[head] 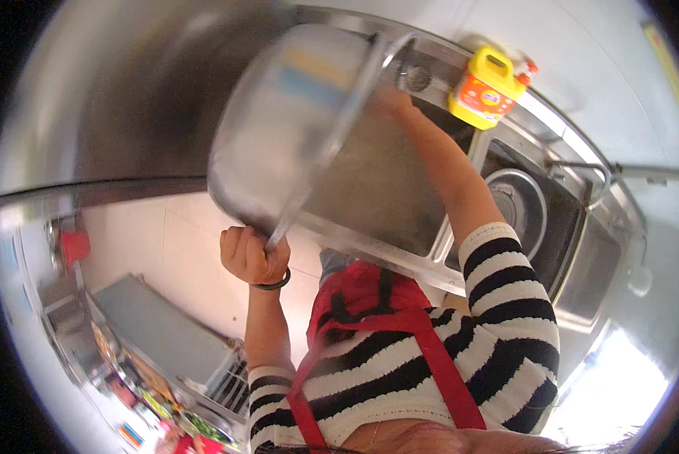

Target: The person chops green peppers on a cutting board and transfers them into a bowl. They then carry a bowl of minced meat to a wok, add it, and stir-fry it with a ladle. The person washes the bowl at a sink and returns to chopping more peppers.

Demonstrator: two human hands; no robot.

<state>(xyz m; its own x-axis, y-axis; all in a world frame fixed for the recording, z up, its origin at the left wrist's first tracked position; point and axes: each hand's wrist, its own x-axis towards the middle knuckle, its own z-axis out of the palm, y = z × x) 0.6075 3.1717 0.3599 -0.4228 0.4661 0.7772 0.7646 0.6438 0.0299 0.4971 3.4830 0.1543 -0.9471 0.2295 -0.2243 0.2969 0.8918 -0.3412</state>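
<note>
A large rectangular metal pan (271, 130), blurred, is tilted on its side over the left part of a stainless-steel sink (379, 181). My left hand (254, 255) is closed on the near end of its rim. At the far end, my right hand (393, 105) is against the pan's rim side, blurred; its fingers are partly hidden, so its grip cannot be told. A blue and yellow reflection or marking shows on the pan. Beside the right forearm, a yellow detergent jug (487, 88) with an orange label stands on the sink's back ledge.
A round metal basin (515, 207) lies in the right sink bowl, near a curved faucet (594, 167). A metal panel rises at the left. Behind, at lower left, are a grey-topped counter (158, 329), a red container (75, 247), trays of food and part of a person in red (186, 442).
</note>
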